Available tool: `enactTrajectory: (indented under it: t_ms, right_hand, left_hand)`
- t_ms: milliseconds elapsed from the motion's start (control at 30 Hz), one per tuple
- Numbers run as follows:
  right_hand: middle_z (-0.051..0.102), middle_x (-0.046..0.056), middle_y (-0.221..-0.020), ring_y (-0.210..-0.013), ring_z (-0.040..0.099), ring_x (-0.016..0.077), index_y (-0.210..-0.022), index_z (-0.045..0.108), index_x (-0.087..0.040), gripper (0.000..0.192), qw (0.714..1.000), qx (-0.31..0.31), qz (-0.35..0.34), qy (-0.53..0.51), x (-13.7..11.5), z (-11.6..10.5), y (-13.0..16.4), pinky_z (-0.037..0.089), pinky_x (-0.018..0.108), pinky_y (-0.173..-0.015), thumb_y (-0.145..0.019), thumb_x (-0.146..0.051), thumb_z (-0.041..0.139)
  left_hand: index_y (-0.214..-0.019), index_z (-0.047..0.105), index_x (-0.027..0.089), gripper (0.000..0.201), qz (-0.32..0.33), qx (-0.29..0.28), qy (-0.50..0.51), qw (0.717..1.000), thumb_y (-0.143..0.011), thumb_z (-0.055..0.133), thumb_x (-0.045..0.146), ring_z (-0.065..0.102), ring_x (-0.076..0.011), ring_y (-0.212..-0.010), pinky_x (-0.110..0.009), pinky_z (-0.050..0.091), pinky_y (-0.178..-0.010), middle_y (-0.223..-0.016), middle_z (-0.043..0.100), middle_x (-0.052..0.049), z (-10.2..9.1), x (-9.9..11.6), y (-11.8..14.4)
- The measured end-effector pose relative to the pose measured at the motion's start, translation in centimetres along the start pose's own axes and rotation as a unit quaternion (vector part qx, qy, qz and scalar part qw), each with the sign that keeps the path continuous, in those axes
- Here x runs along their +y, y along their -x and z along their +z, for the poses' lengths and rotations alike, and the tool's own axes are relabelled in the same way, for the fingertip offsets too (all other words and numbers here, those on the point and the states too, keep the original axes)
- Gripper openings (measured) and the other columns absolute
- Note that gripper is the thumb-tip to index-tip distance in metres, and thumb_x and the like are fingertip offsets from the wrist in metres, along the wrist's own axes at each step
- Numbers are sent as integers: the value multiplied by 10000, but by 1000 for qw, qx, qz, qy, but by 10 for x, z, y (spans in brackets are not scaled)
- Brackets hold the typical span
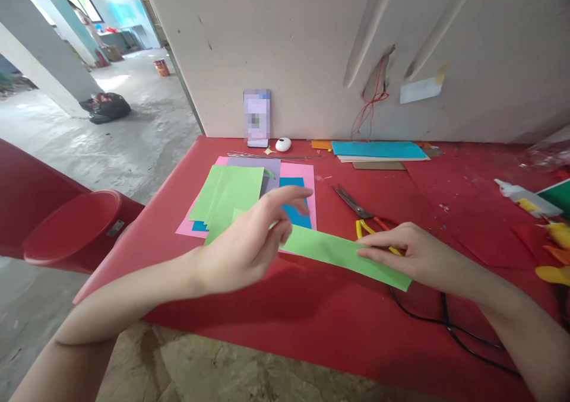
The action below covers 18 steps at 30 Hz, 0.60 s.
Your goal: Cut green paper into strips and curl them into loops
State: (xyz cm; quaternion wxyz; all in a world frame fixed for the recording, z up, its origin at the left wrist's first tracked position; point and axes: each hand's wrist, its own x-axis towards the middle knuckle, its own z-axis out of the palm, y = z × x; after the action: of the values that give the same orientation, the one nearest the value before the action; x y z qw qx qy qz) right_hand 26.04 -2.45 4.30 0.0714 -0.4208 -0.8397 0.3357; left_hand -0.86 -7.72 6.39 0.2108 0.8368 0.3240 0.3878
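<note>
A long green paper strip (342,253) lies across the red table (312,307). My right hand (409,253) pins its right end with thumb and fingers. My left hand (253,241) hovers over the strip's left end, fingers loosely spread, and its thumb and fingers seem to touch that end. Just behind my left hand lies a pile of green sheets (229,197) on pink paper (300,173), with blue paper (294,203) showing under them.
Scissors with yellow and red handles (363,215) lie behind my right hand. A black cable (445,325) runs under my right wrist. A phone (257,117) leans on the wall, a blue paper stack (378,150) beside it. A glue bottle (528,198) at right, a red chair (71,230) at left.
</note>
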Motion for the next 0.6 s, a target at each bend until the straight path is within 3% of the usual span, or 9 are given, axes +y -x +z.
enactTrajectory:
  t_ms: [100, 167, 233, 367, 433, 500, 533, 600]
  right_hand:
    - [399, -41, -507, -470, 282, 84, -807, 711, -217, 329, 999, 15, -22, 23, -7, 3, 3, 275, 233, -452, -864, -424, 460]
    - [516, -38, -535, -475, 378, 90, -854, 721, -228, 318, 999, 22, -30, 28, -8, 5, 4, 332, 228, -470, -869, -408, 459]
    - [624, -29, -610, -516, 489, 102, -849, 722, -236, 301, 998, 35, -38, 48, -8, 7, 4, 382, 227, -506, -876, -371, 455]
    - [726, 5, -807, -647, 640, 160, -852, 713, -241, 238, 978, 123, -36, 167, -13, 17, -1, 418, 251, -551, -848, -242, 475]
    - [733, 19, -825, -664, 658, 178, -847, 706, -232, 214, 967, 154, -46, 200, -22, 25, -5, 405, 256, -540, -839, -227, 492]
    - [720, 20, -718, -591, 638, 162, -752, 689, -214, 230, 964, 161, -65, 203, -33, 31, -9, 367, 249, -505, -846, -213, 479]
    - [693, 17, -629, -527, 607, 147, -677, 667, -205, 270, 962, 164, -71, 205, -38, 33, -11, 335, 247, -479, -850, -198, 460]
    - [607, 10, -480, -418, 516, 120, -549, 602, -192, 352, 960, 161, -71, 216, -45, 35, -16, 262, 253, -440, -856, -182, 428]
  left_hand:
    - [-1122, 500, 144, 228, 25, -53, -137, 989, -903, 440, 166, 566, -171, -1004, -332, 502, -867, -1127, 570, -112, 13, -22, -13]
    - [-961, 587, 132, 145, 41, -85, -184, 978, -896, 477, 199, 602, -163, -888, -370, 478, -900, -927, 651, -62, 19, -33, -14]
    - [-863, 612, 136, 166, 44, -92, -198, 975, -902, 458, 182, 599, -134, -735, -333, 501, -807, -789, 663, -27, 23, -38, -12]
    - [-827, 614, 131, 171, 29, -89, -199, 976, -885, 454, 148, 593, -146, -720, -262, 504, -636, -760, 666, -38, 33, -39, -10]
    - [-818, 607, 136, 165, 39, -80, -198, 976, -880, 454, 144, 599, -135, -705, -296, 522, -757, -751, 668, -27, 39, -36, -12]
    - [-812, 597, 140, 178, 62, -75, -198, 975, -889, 436, 151, 605, -115, -677, -352, 482, -919, -749, 667, -16, 44, -32, -14]
    - [-806, 593, 139, 190, 72, -76, -201, 974, -893, 425, 153, 607, -112, -668, -364, 472, -942, -743, 665, -16, 46, -30, -15]
    - [-789, 591, 133, 205, 69, -84, -213, 971, -893, 418, 160, 612, -125, -657, -328, 533, -807, -721, 655, -27, 48, -28, -16]
